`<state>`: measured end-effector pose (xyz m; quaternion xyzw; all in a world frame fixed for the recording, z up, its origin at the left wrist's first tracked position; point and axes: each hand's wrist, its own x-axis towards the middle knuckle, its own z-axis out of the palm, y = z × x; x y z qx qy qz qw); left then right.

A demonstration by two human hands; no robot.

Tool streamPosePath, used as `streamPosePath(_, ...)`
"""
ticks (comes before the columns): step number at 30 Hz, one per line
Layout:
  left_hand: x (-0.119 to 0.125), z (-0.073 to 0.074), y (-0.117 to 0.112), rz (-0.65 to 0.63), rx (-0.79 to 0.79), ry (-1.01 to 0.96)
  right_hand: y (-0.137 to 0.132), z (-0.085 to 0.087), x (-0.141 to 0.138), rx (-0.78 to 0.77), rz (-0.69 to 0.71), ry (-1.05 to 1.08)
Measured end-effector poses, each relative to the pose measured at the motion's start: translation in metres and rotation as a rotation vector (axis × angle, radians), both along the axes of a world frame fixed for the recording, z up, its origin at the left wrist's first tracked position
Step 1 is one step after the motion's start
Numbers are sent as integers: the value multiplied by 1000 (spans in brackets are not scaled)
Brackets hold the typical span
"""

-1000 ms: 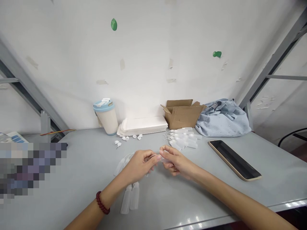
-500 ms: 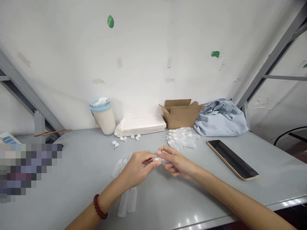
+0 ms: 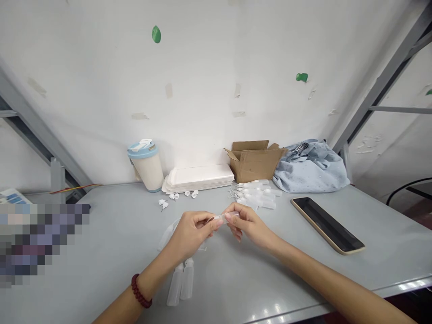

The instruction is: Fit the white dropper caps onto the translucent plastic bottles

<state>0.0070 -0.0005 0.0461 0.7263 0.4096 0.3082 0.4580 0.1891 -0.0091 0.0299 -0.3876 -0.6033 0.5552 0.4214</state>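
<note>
A small translucent squeeze bottle with a white neck piece (image 3: pixel 220 218) is held between my two hands, partly hidden by the fingers. My left hand (image 3: pixel 194 231) pinches its neck end. My right hand (image 3: pixel 248 223) is closed on the body, thumb on top and fingers curled beneath. Under my left wrist lie two more translucent bottles (image 3: pixel 180 283) side by side. Other bottles (image 3: pixel 166 237) lie behind my left hand, partly covered by it. Beyond the hands, small white caps with thin tips (image 3: pixel 164 204) are scattered on the grey table (image 3: pixel 256 279).
Several bottles with thin tips (image 3: pixel 258 196) are piled before an open cardboard box (image 3: pixel 259 165). A stack of white packets (image 3: pixel 200 176), a lidded cup (image 3: pixel 148 168) and a blue cloth bag (image 3: pixel 312 168) line the wall. A phone (image 3: pixel 327 225) lies right.
My right hand has risen slightly and its fingers have shifted around the bottle, which now tilts up at the right. My left hand keeps its pinch and has moved a little.
</note>
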Motion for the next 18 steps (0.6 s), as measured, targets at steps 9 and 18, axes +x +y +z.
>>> streamPosePath(9,10,-1,-7,89,138,28,0,-1,1,-262,12,170)
streamPosePath(18,5,3,-1,-5,-293,-108,-6,4,-5,-16,-69,52)
